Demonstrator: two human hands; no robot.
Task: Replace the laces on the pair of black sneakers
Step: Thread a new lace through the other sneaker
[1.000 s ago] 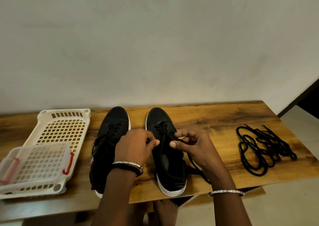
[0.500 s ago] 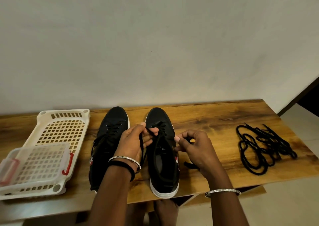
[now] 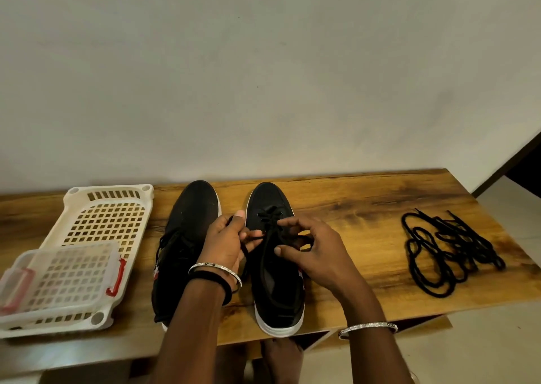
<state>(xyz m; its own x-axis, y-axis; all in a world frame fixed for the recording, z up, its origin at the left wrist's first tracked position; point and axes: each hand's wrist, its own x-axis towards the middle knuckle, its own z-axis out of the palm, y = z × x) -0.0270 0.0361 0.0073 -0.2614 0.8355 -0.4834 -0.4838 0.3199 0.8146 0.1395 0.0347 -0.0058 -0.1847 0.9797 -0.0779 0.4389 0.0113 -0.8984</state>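
Near the front edge of the counter (image 3: 351, 208), about midway along it, the two black sneakers stand side by side, toes toward the rear edge and heels at the front edge. Both grips work over the right-hand sneaker (image 3: 278, 295). My left grip (image 3: 225, 243) is clenched round one strand of its lace (image 3: 270, 219), fingers curled and pinching it just above the gap between the shoes. My right grip (image 3: 310, 252) is curled over the throat of the same sneaker and seems to pinch the other strand, though my fingers hide the exact contact.

By my judgement the job is at an early stage. On this sneaker the lace crosses only at the eyelets nearest the toe and hangs slack below, so I read this as pulling the old lace out. The left-hand sneaker (image 3: 187, 222) has its lace threaded and looks untouched. A loose pile of black laces (image 3: 445, 252) lies toward the right end of the counter, well apart from my grips; I take these for the replacements, but cannot be sure. So both sneakers remain to be stripped and relaced.

For room, bare wood stretches between the right-hand sneaker and the pile. At the left end a white slotted basket (image 3: 108, 216) sits just beside the left-hand sneaker. The heels leave no margin at the front edge, so any tug toward me could tip a shoe off.
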